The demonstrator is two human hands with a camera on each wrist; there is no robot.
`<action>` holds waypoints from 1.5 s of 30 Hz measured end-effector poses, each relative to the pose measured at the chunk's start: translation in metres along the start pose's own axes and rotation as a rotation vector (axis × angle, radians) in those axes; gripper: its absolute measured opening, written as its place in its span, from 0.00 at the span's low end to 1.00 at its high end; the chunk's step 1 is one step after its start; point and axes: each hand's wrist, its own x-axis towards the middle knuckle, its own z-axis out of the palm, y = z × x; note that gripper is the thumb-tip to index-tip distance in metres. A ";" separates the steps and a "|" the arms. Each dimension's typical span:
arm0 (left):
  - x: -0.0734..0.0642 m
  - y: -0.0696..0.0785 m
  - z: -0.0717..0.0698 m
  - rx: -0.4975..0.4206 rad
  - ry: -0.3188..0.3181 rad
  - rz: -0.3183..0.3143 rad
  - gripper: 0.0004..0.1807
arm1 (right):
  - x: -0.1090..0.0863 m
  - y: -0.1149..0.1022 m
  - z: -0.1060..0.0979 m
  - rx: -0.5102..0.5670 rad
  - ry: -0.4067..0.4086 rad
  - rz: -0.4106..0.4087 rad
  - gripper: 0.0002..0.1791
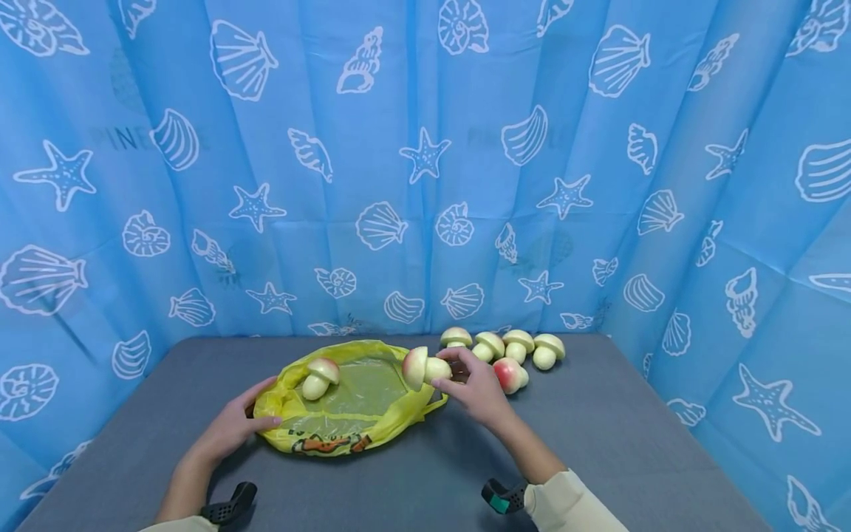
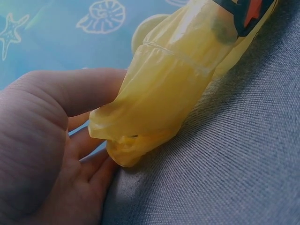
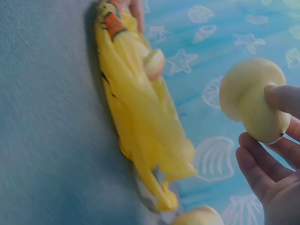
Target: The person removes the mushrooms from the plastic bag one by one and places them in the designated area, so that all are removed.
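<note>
A yellow plastic bag [image 1: 395,427] lies on its base with its mouth spread wide, one toy mushroom [image 1: 322,377] inside it on the left. My left hand [image 1: 229,425] grips the bag's left end between thumb and fingers; the left wrist view shows the crumpled plastic [image 2: 154,93] between them. Above the bag's right rim, my right hand [image 1: 479,388] pinches a second toy mushroom [image 1: 417,368] by its pale stem, the reddish cap pointing left. In the right wrist view, the thumb presses on this mushroom [image 3: 253,93] from above with fingers beneath.
Several more toy mushrooms [image 1: 517,343] stand or lean in a row at the table's back right. A red-capped one [image 1: 508,375] lies on its side in front of them, just beyond my right hand. A blue shell-print curtain [image 1: 425,185] hangs behind the grey table [image 1: 598,443].
</note>
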 end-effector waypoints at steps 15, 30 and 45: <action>-0.002 0.001 0.001 0.021 -0.002 0.004 0.47 | -0.008 0.026 -0.058 0.060 0.221 0.042 0.21; 0.000 -0.001 0.004 0.009 0.000 -0.005 0.48 | -0.022 0.052 -0.101 0.032 0.359 0.086 0.22; -0.001 0.000 0.001 0.015 0.000 -0.002 0.48 | -0.029 0.073 -0.133 0.023 0.463 0.307 0.23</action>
